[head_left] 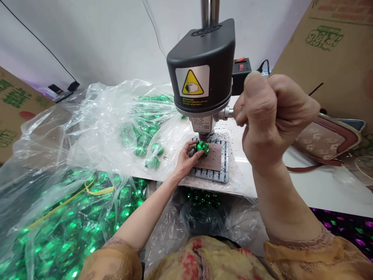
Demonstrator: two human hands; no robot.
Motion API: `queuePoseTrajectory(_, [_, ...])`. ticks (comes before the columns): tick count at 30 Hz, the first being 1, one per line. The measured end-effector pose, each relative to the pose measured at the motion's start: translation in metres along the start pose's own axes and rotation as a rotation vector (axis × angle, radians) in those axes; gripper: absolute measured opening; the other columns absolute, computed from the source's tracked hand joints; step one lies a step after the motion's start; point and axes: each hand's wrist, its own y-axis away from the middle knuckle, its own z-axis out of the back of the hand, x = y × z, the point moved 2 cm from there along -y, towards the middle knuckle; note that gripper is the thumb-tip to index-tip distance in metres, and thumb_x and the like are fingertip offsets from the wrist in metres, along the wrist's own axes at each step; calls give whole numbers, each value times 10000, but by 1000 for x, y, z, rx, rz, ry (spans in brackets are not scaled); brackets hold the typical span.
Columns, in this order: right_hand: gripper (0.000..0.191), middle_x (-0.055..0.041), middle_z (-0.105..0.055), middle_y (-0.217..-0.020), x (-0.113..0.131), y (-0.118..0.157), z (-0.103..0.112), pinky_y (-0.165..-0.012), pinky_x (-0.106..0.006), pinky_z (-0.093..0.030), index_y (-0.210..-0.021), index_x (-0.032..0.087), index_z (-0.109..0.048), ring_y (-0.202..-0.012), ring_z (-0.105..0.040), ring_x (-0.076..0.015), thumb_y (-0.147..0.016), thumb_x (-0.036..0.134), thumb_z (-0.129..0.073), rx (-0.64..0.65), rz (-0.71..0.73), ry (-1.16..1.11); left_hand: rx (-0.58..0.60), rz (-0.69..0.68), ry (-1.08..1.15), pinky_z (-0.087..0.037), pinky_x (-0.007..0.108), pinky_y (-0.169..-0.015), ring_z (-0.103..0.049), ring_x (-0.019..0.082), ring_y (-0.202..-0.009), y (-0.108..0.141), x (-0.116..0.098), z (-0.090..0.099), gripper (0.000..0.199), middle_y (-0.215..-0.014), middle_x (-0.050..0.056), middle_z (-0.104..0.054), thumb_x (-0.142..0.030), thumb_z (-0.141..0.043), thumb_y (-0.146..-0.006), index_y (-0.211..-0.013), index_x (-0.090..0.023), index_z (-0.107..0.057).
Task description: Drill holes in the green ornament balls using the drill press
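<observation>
Green ball (202, 147): pinched in left hand (185, 160), thumb near side, fingers far side. Sits right under the spindle (204, 137); contact there, can't tell. Roughly round, no clear long axis. Left hand nearer, on ball's left; right hand (275, 116) up and right, fist closed on the lever (230, 113), its end hidden. Below ball: brown pad (214, 165) on slotted base plate (225, 165), dark crumbs around. White table (309, 186); clear plastic (99, 116) left, cardboard box (326, 66) right, wall (107, 35) behind.
</observation>
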Motion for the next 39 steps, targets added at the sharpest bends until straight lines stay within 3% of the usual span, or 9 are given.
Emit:
queuePoseTrajectory(5, [514,38,-364,-494,-1,1,0,-456,-296,-268,-554,196,-260,-457,-372,-62,-914,392,-570,-10,3,5,1,-156,-235,-383,455,-1134,-545,283,-1282,2,-4,-3,490,-1263,94,-647,-420,-816,-747,-1169,-229,-657])
queuePoseTrajectory(8, [512,37,-359,-496,-1,1,-1,-456,-297,-267,-556,198,-261,-458,-371,-65,-914,398,-568,-10,11,11,44,-203,-233,-382,463,-1146,-537,286,-1301,5,-2,-7,532,-1290,98,-628,-406,-826,-739,-1203,-228,-636])
queuePoseTrajectory(13, [489,39,-367,-489,-1,2,-1,-446,-303,-264,-542,205,-310,-449,-387,-73,-911,371,-584,-28,4,12,98,-187,-117,-464,429,-1071,-618,252,-1188,6,4,-11,563,-1253,109,-647,-412,-801,-774,-1248,-214,-573])
queuePoseTrajectory(22, [496,45,-317,-467,0,19,3,-455,-297,-205,-507,180,-294,-427,-348,-55,-917,260,-561,3,123,4,101,-184,-139,-458,434,-1073,-609,265,-1208,7,0,-10,552,-1260,112,-646,-413,-793,-788,-1251,-212,-568])
queuePoseTrajectory(29, [467,63,-277,-470,-9,27,6,-421,-276,-243,-541,180,-234,-410,-336,-44,-883,171,-553,-5,264,-20,84,-199,-146,-463,412,-1063,-610,253,-1197,9,-5,-12,525,-1238,97,-653,-414,-796,-786,-1230,-224,-588])
queuePoseTrajectory(39, [473,66,-264,-449,-21,33,5,-376,-269,-273,-578,193,-169,-368,-275,-56,-855,161,-552,-66,358,-13,89,-192,-129,-464,417,-1061,-616,255,-1190,10,-6,-12,507,-1236,101,-659,-414,-785,-799,-1224,-221,-587])
